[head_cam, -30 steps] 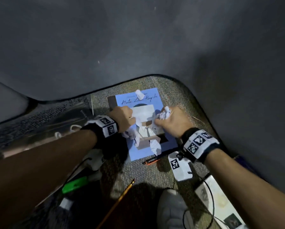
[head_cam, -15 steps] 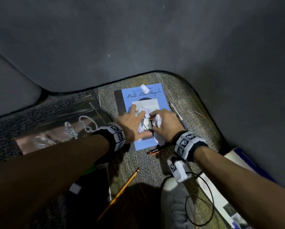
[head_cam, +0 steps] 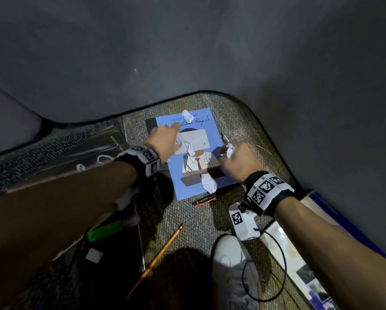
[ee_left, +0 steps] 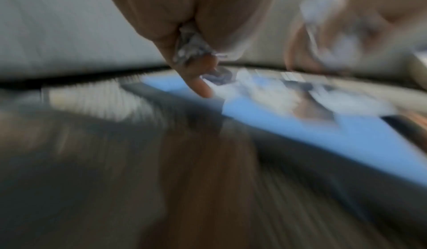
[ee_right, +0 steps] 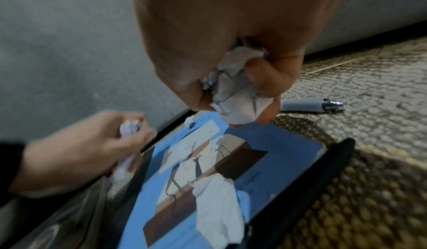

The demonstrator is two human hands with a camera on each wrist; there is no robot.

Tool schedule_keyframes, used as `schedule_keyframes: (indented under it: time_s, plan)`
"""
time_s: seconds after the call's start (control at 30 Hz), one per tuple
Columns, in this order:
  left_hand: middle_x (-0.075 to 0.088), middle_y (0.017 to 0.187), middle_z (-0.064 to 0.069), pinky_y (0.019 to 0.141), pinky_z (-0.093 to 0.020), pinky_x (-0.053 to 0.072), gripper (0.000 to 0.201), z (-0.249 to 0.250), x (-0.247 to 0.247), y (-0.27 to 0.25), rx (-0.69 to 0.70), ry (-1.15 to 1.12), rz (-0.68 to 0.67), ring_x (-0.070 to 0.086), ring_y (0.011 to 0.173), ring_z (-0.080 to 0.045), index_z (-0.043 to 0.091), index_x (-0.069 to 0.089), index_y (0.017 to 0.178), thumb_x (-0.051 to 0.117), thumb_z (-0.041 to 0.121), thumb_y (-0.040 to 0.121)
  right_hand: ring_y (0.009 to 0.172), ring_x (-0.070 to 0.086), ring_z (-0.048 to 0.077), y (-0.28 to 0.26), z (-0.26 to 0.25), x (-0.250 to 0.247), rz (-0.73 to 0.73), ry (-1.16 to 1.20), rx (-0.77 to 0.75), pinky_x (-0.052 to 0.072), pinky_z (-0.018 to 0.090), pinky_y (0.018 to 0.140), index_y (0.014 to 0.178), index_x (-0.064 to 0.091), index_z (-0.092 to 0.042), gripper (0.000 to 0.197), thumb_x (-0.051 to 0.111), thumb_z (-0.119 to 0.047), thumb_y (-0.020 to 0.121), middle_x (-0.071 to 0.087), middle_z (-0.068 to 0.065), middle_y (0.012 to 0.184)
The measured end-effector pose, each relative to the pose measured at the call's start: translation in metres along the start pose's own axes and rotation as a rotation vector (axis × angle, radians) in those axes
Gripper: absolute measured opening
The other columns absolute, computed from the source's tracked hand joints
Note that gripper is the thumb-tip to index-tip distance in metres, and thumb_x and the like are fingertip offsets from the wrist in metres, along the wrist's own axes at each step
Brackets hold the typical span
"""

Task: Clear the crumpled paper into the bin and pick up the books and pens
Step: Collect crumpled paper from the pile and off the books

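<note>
A blue book [head_cam: 216,130] [ee_right: 275,143] [ee_left: 369,138] lies on the woven mat [head_cam: 243,117]. My left hand [head_cam: 165,142] [ee_right: 92,143] hovers over the book's left side and grips crumpled paper [head_cam: 179,138] [ee_left: 191,46] [ee_right: 130,128]. My right hand [head_cam: 239,159] [ee_right: 231,52] is at the book's right edge, its fingers curled round a paper ball [head_cam: 229,151] [ee_right: 235,96]. Loose scraps lie on the cover: one at the top [head_cam: 187,115], one in the middle [head_cam: 190,148], one near the bottom [head_cam: 210,184] [ee_right: 217,209]. A grey pen [head_cam: 225,138] [ee_right: 312,104] lies right of the book.
A black-and-orange pen [head_cam: 204,199] lies below the book, a yellow pencil [head_cam: 158,256] and a green marker [head_cam: 107,229] nearer me. A dark glossy book [head_cam: 75,153] lies left, another book [head_cam: 303,260] right. My white shoe [head_cam: 232,265] stands on the mat. Grey walls [head_cam: 187,52] enclose it.
The hands were together over the middle of the cover; now they have parted. My left hand moved up-left with paper, my right moved to the book's right edge with its ball.
</note>
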State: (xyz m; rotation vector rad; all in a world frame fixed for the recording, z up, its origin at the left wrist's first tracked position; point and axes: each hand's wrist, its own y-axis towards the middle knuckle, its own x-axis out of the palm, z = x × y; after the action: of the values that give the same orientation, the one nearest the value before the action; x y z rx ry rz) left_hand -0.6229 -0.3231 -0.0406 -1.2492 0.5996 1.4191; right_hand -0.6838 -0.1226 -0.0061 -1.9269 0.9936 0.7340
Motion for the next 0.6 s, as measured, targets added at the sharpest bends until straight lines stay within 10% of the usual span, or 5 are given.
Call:
schedule_keyframes:
  time_s: [0.17, 0.6]
  plan:
    - [0.063, 0.094, -0.02, 0.067, -0.036, 0.05, 0.022, 0.003, -0.02, 0.036, 0.0, -0.111, 0.11, 0.059, 0.076, -0.033, 0.007, 0.054, 0.11, 0.054, 0.012, 0.089, 0.093, 0.061, 0.03, 0.011, -0.011, 0.004, 0.005, -0.161, -0.061, 0.052, 0.033, 0.084, 0.104, 0.063, -0.026, 0.022, 0.061, -0.029, 0.082, 0.067, 0.008, 0.101]
    - [0.053, 0.109, -0.021, 0.072, -0.039, 0.044, 0.032, 0.018, -0.007, 0.073, 0.191, 0.155, -0.074, 0.058, 0.094, -0.04, 0.01, 0.043, 0.122, 0.049, 0.018, 0.092, 0.09, 0.062, 0.036, 0.024, -0.006, 0.021, -0.123, -0.491, -0.229, 0.05, 0.039, 0.074, 0.121, 0.055, -0.031, 0.044, 0.053, -0.012, 0.081, 0.064, 0.013, 0.102]
